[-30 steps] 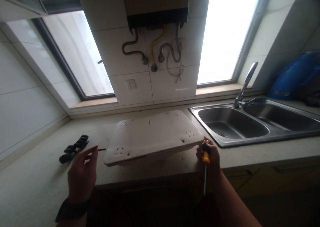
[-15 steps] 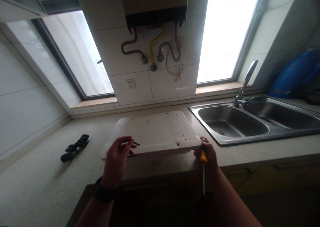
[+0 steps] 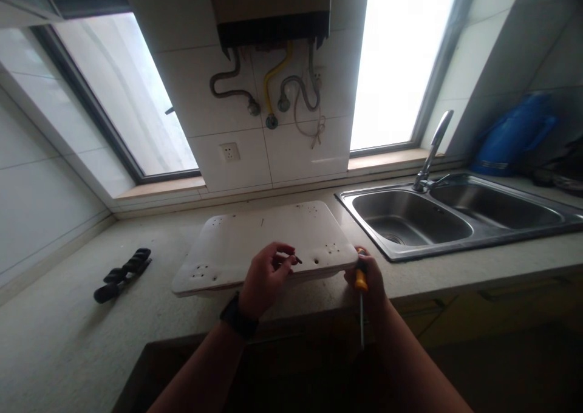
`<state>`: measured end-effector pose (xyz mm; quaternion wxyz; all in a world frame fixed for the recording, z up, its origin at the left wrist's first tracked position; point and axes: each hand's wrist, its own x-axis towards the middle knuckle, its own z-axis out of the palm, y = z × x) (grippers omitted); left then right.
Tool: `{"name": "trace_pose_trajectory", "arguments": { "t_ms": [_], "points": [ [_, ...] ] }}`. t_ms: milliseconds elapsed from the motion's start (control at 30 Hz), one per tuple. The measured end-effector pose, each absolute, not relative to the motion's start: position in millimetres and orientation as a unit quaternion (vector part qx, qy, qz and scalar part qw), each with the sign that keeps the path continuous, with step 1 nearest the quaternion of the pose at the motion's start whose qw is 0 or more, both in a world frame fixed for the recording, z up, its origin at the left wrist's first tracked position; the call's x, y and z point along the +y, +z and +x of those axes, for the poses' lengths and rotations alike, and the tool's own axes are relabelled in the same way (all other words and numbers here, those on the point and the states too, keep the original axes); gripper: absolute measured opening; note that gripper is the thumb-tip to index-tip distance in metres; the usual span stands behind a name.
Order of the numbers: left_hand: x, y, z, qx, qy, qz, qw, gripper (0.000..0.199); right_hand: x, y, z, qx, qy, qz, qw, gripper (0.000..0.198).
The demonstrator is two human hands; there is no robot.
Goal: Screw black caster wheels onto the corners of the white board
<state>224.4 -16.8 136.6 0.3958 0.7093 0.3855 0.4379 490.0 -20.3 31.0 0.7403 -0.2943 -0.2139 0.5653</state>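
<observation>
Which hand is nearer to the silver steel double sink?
Right. The right hand, holding an orange-and-black screwdriver, is just before the near left corner of the sink; the left hand is farther left, at the white rectangular board's front edge.

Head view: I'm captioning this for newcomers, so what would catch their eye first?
Probably the glaring window at upper right, then the blue container at far right. At center, the left hand holds a small dark rod over the white panel; the right hand, at the panel's right corner, holds an orange-handled screwdriver.
</observation>
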Motion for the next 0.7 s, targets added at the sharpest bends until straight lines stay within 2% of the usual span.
{"name": "trace_pose_trajectory", "arguments": {
  "t_ms": [300,700],
  "points": [
    [0.4,129.3,260.1,0.367,0.391,0.782,0.316,0.013,-18.1,31.7,490.9,-0.221,0.567,-0.3,0.735,0.026],
    [1.1,129.4,266.8,0.347,0.363,0.82,0.273,0.015,-16.9,31.4,491.8,-0.215,0.562,-0.311,0.736,0.029]
  ]
}}
